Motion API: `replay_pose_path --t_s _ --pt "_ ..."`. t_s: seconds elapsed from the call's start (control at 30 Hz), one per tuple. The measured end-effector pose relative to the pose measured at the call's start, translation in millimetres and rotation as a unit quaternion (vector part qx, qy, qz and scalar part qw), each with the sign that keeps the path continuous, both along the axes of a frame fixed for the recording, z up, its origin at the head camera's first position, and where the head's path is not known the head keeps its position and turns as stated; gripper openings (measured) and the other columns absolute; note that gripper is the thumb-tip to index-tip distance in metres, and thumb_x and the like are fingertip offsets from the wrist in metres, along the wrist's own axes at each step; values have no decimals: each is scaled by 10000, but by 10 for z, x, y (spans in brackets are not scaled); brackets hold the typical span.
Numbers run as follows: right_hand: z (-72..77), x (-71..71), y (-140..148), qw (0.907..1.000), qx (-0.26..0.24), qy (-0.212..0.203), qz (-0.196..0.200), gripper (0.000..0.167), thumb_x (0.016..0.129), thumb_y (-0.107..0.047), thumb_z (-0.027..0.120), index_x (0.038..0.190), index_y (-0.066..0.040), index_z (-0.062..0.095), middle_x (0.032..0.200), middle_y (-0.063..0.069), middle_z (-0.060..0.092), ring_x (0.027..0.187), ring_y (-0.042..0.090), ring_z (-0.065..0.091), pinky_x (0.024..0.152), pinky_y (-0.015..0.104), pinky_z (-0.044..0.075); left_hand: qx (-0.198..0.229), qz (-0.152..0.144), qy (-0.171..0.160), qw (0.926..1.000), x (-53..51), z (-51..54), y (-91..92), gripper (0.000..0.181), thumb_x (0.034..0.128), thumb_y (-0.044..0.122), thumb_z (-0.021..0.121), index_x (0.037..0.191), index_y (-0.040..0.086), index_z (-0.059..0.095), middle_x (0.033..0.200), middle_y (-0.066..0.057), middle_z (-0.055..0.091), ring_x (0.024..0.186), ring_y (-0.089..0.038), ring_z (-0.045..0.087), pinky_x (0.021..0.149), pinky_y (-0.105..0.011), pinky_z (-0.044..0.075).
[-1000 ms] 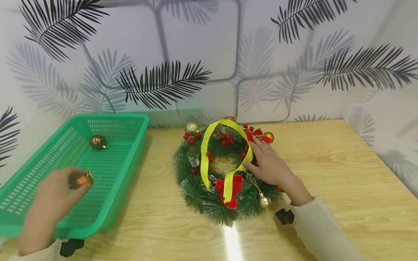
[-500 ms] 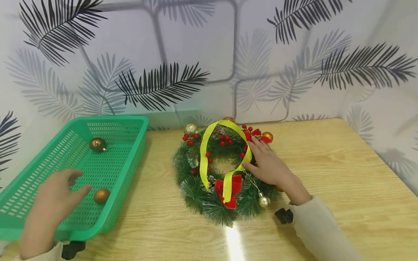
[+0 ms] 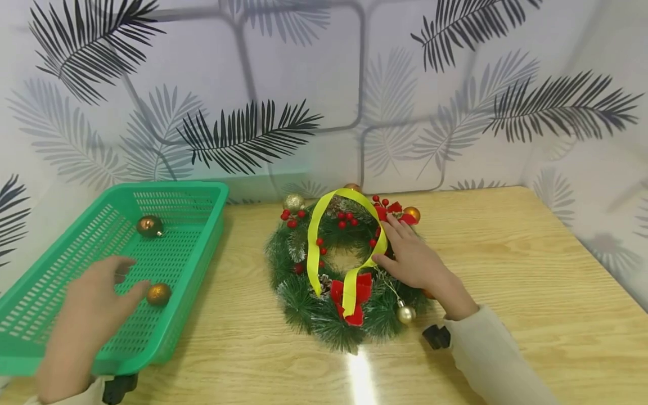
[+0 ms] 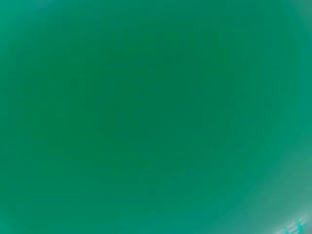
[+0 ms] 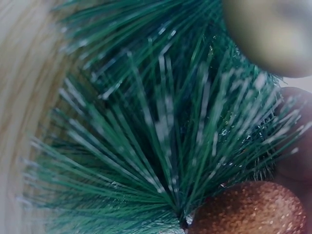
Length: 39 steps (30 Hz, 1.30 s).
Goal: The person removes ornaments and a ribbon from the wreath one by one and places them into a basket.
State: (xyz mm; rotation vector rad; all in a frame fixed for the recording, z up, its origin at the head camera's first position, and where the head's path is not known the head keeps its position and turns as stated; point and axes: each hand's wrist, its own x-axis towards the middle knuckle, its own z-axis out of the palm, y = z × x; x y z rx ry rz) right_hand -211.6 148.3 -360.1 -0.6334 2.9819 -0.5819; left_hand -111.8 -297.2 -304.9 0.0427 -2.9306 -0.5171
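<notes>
– Where do we find the left hand?
– We see it over the green basket, its fingers and thumb apart with nothing between them.
– And the orange ball?
– We have that inside the basket, just beside the thumb. A brown ball lies farther back in there.
– What about the right hand?
– It rests on the right side of the wreath, which lies on the desk. We make out extended fingers, close together, and the thumb apart, at the edge of the yellow ribbon.
– What else do we spot on the wreath?
– A red bow at the front, and a pale gold ball near it.
– Does the left wrist view help us?
– We get mostly blurred green there.
</notes>
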Motion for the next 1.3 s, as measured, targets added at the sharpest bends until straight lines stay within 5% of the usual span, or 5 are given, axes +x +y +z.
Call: replay_pose_path --t_s 0.23,0.53,0.87,1.13,1.3 --pt "32 -47 -4 10000 48 2 -45 731 955 -332 552 1483 53 226 1571 236 126 1413 472 166 1124 587 235 154 -158 -57 9997 -40 8 172 497 926 190 577 1266 -151 453 1179 -391 505 1042 -526 496 784 -604 441" --pt "-15 -49 -26 10000 -24 77 -33 737 945 -332 567 1481 50 235 1566 242 145 1404 477 192 1108 595 260 105 -272 377 9989 10 7 470 423 918 139 582 1242 -120 497 1154 -355 503 929 -443 576 713 -553 489" --pt "-3 14 8 9995 -242 191 -27 717 945 -312 576 1471 58 260 1546 265 194 1398 476 215 1110 606 245 213 -541 488 9971 25 -6 879 410 919 152 591 1252 -76 513 1244 -294 513 1128 -469 523 885 -581 474" --pt "95 5 62 9984 -528 70 -200 718 967 -347 534 1482 45 223 1536 274 209 1380 469 261 1075 612 300 417 -777 649 9940 -97 -36 1134 399 918 136 589 1262 -57 524 1208 -251 555 1094 -398 551 850 -524 494" --pt "190 30 60 9947 -678 86 -764 718 987 -374 481 1478 68 198 1513 310 226 1350 494 293 1036 630 332 608 -839 559 9930 -279 -74 1209 376 936 155 554 1263 -28 517 1172 -227 567 1063 -359 566 814 -492 502"
